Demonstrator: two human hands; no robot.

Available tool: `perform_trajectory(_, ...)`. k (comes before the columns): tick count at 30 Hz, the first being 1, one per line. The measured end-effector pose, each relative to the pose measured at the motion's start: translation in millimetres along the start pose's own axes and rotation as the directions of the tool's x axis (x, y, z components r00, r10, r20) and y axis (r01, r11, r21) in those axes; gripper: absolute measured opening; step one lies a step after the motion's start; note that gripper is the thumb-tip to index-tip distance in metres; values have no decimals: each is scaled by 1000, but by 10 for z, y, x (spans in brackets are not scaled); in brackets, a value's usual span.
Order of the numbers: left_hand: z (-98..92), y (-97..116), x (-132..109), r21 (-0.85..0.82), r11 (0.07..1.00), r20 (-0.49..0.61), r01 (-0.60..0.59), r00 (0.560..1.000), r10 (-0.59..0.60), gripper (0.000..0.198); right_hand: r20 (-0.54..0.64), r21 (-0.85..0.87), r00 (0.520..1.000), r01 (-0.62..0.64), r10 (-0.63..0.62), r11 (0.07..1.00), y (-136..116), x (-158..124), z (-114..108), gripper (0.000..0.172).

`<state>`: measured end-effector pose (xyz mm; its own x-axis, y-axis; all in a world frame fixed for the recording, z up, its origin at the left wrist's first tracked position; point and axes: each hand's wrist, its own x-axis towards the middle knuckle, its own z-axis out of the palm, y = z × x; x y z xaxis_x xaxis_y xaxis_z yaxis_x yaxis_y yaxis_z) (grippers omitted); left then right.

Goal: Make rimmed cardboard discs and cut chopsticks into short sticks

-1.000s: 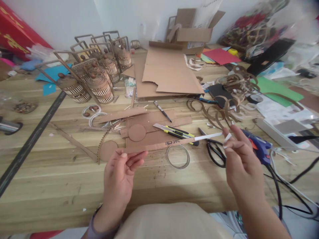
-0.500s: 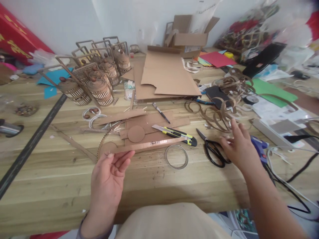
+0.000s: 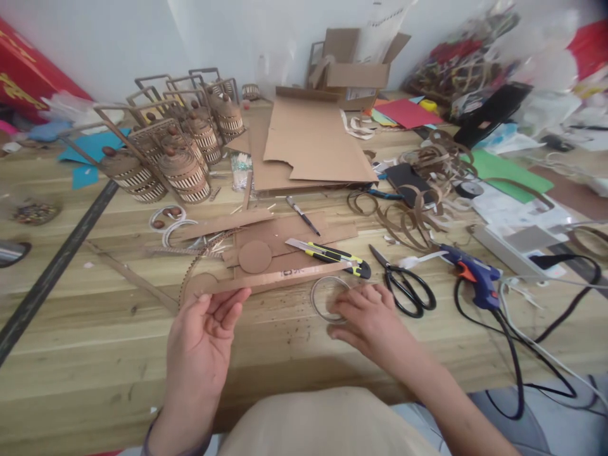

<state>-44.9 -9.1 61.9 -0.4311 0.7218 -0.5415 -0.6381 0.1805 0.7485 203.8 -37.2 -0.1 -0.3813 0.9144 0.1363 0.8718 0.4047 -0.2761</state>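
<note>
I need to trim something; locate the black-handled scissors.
In the head view, the scissors lie right of centre on the table, between the right hand and the blue glue gun.

Pale bluish wall [image 3: 223, 35], light wooden tabletop [image 3: 118, 354] with long grain lines, dark strip [image 3: 61, 264] crossing its left side, soft light

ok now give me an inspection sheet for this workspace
Surface: wooden table, dark specks scattered near the hands.
Work pieces: cardboard strip held up; thin ring lying on the table.
Clutter: cutter with blade out, scissors, curled brown strips.
Hands: left hand holds the strip; right hand at the ring, grip unclear.
Cables: black cable looping below the glue gun.
Surroundings: lidded containers with tall handles, open box by the wall.
</note>
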Motion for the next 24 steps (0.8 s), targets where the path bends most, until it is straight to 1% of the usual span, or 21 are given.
perform_trajectory(2,8,6,-1,2,1000,-12,15,1000,-15,22,53,-3,998,29,-29,1000,-71,9,17,4)
perform_trajectory(3,11,10,-3,2,1000,-19,21,1000,-21,23,55,-16,998,36,-35,999,-78,15,7,8)
perform_trajectory(5,18,22,-7,-6,1000,-37,24,999,-25,24,40,-28,998,57,-56,998,-48,29,-52,14)
perform_trajectory(8,36,53,-14,-27,999,-63,38,997,-39,27,-10,-41,997,74,-75,996,27,49,-214,20)
perform_trajectory(11,46,86,-18,-49,996,-84,68,994,-72,31,-35,-52,996,85,-87,995,74,76,-382,21)
perform_trajectory(14,32,100,-16,-66,995,-84,78,993,-83,33,-58,-111,993,99,-106,989,142,138,-462,22)
perform_trajectory(16,16,93,-13,-75,995,-74,72,994,-77,32,-115,-219,988,77,-104,973,237,204,-453,24)
perform_trajectory(19,-2,60,-7,-70,995,-56,72,996,-76,31,-238,-330,969,-22,-60,944,402,309,-407,21)
perform_trajectory(21,-7,30,-1,-60,996,-37,71,997,-73,29,-337,-319,941,-99,-15,943,446,351,-406,25)
perform_trajectory(22,-7,15,2,-54,996,-27,70,997,-71,29,-392,-293,920,-134,9,947,430,359,-421,26)
perform_trajectory(24,-3,-18,7,-44,996,-4,72,997,-72,26,-509,-216,860,-182,49,959,318,353,-470,22)
